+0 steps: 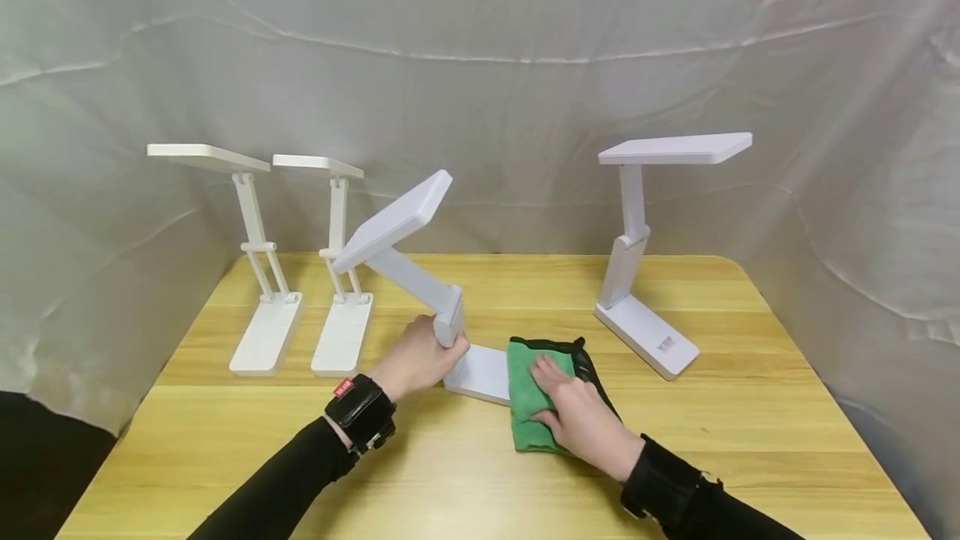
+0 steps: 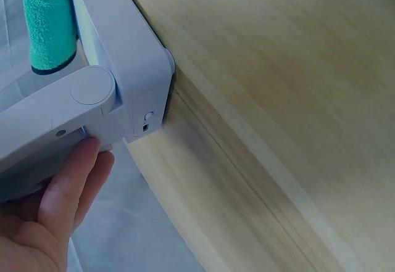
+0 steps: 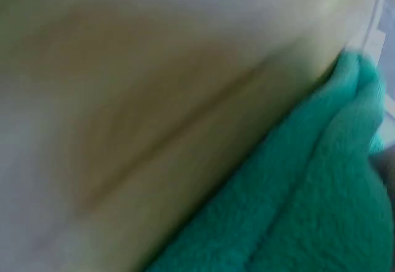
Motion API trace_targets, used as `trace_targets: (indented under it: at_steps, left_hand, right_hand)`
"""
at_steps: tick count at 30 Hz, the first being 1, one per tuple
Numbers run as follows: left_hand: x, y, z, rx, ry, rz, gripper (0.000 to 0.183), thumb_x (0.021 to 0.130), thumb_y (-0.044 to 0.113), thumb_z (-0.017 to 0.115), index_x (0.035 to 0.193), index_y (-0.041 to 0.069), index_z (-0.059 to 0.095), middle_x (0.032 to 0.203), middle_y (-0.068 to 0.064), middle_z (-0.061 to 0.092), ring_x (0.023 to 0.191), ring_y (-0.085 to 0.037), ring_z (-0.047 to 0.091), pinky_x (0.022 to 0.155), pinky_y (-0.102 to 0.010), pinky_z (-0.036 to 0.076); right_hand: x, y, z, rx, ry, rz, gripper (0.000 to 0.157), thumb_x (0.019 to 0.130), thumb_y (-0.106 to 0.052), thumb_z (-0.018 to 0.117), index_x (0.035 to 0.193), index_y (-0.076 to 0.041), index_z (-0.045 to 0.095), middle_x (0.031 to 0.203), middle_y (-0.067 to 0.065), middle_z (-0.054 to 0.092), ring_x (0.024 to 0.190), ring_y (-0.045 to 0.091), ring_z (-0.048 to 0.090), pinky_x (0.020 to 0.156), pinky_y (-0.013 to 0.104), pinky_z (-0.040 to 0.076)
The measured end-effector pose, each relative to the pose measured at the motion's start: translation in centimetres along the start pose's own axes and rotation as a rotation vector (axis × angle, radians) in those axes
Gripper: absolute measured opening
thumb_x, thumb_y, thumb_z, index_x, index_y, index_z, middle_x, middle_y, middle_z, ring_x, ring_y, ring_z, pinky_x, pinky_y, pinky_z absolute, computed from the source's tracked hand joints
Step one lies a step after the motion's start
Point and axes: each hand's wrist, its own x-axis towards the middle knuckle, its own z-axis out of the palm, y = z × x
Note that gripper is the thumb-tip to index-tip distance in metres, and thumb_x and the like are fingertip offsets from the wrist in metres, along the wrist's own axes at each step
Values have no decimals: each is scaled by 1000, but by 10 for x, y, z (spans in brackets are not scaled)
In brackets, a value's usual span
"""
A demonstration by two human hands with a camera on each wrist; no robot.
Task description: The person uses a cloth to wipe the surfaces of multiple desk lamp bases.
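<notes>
A white folding desk lamp (image 1: 393, 219) stands mid-table, its head tilted up and its base (image 1: 477, 373) pointing right. My left hand (image 1: 422, 357) grips its lower arm by the hinge; in the left wrist view, fingers (image 2: 65, 185) curl against that arm (image 2: 58, 118). Over the right end of the base lies a green cloth (image 1: 527, 407) with black edging, hiding that end. My right hand (image 1: 588, 419) holds the cloth there, thumb on the near side and fingers towards the far side. Folded green cloth (image 3: 308, 198) fills the lower right of the right wrist view.
Two similar white lamps, one far left (image 1: 266, 332) and one beside it (image 1: 343, 332), stand unfolded on the wooden table (image 1: 420, 482). Another lamp (image 1: 648, 336) stands at the back right, its base angled towards the front. Grey fabric (image 1: 480, 107) hangs behind the table.
</notes>
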Motion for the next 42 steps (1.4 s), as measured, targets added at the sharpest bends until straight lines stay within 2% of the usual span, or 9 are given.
trace_targets:
  at_steps: [3, 6, 11, 14, 18, 23, 27, 34, 42]
  left_hand:
    - [0, -3, 1, 17, -18, 6, 26, 88, 23, 51, 101, 1, 58, 81, -9, 64, 70, -18, 61, 63, -31, 54]
    - [-1, -9, 2, 74, -84, 5, 38, 86, 26, 58, 113, 0, 57, 95, -11, 67, 81, -19, 63, 71, -32, 55]
    - [-5, -20, 5, 138, -176, 15, 60, 67, 32, 83, 112, 4, 56, 97, -6, 65, 89, -20, 62, 84, -38, 52]
    - [-5, -23, 8, 159, -163, 16, 62, 58, 32, 88, 105, 6, 56, 94, -4, 65, 88, -20, 62, 86, -39, 51]
    - [-5, -23, 10, 190, -123, -9, 61, 57, 30, 88, 103, 7, 55, 93, -5, 65, 87, -22, 62, 86, -40, 52]
    - [-7, -22, 9, 175, -119, -26, 58, 57, 29, 88, 101, 7, 55, 91, -5, 65, 86, -23, 62, 85, -40, 52]
    - [-7, -24, 10, 163, -128, -4, 59, 58, 27, 88, 102, 6, 55, 92, -6, 65, 87, -23, 62, 86, -40, 51]
    - [-5, -24, 11, 172, -119, 4, 58, 57, 26, 88, 103, 5, 57, 92, -6, 66, 87, -22, 62, 85, -39, 52]
    - [-7, -23, 9, 169, -131, 23, 57, 58, 26, 88, 101, 5, 57, 90, -5, 65, 86, -23, 61, 85, -39, 51]
  right_hand:
    - [-2, -2, 2, 27, 35, 13, 57, 78, -4, 74, 130, 6, 51, 135, 24, 49, 125, 30, 46, 93, 53, 45]
    - [-3, 0, 5, 60, 72, 26, 56, 77, -1, 74, 129, 5, 53, 133, 23, 52, 123, 29, 48, 94, 50, 45]
    - [4, 7, 7, 181, 133, 57, 56, 80, -5, 72, 129, 8, 50, 131, 25, 51, 122, 31, 48, 96, 46, 44]
    - [13, 12, 7, 265, 161, 119, 54, 84, -6, 69, 131, 9, 47, 125, 28, 54, 104, 31, 61, 93, 43, 48]
    - [21, 16, 9, 363, 207, 230, 50, 88, -7, 64, 132, 10, 45, 123, 28, 56, 91, 31, 64, 85, 43, 52]
    - [7, 3, 6, 456, 211, 320, 48, 87, -5, 65, 129, 10, 48, 125, 24, 57, 113, 30, 55, 92, 46, 48]
    - [2, 0, 3, 571, 194, 395, 38, 88, -3, 63, 125, 6, 56, 118, 19, 63, 105, 26, 61, 89, 43, 51]
    - [33, 17, -4, 671, 169, 505, 31, 92, -8, 58, 122, 2, 59, 116, 16, 64, 101, 23, 61, 88, 42, 51]
    - [4, -5, -3, 740, 160, 546, 32, 91, -4, 59, 122, 1, 59, 115, 15, 65, 95, 19, 63, 82, 36, 54]
